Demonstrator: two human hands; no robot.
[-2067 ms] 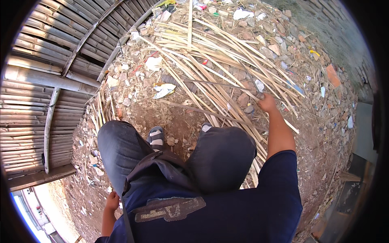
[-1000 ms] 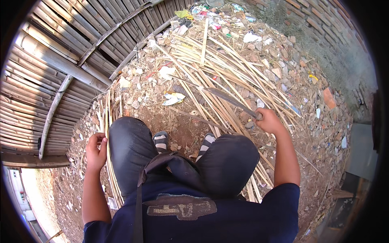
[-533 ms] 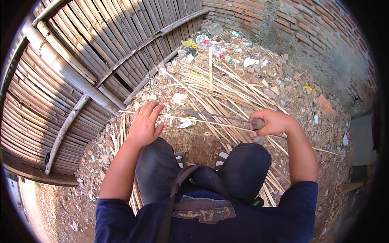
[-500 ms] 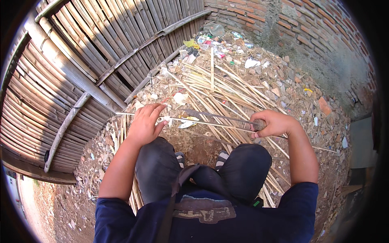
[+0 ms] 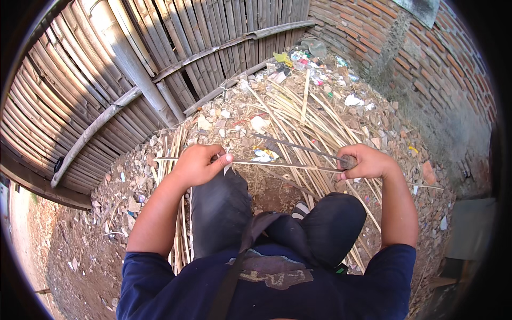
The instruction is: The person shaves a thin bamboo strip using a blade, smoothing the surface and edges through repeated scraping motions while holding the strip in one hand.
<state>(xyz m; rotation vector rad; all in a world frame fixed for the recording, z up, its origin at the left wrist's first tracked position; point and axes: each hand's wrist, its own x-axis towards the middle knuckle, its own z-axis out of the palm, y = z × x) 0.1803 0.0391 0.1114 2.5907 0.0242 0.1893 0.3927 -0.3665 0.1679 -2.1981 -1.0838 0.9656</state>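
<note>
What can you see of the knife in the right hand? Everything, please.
The knife has a long, slim, dark blade, apparently metal, and a rounded brown handle, seemingly wooden. The right hand's grip encloses the handle, hiding part of it. The blade points left and slightly away from the person, above the ground, beyond the thin strip. Whether they touch near the handle is unclear.

your left hand and right hand sit sharp in soft, even shade. left of your left hand, sun bleaches part of the bamboo wall beside dark shadow, and the path glares. beyond your right hand, the brick wall bends, hazy, toward the black rim.
</note>
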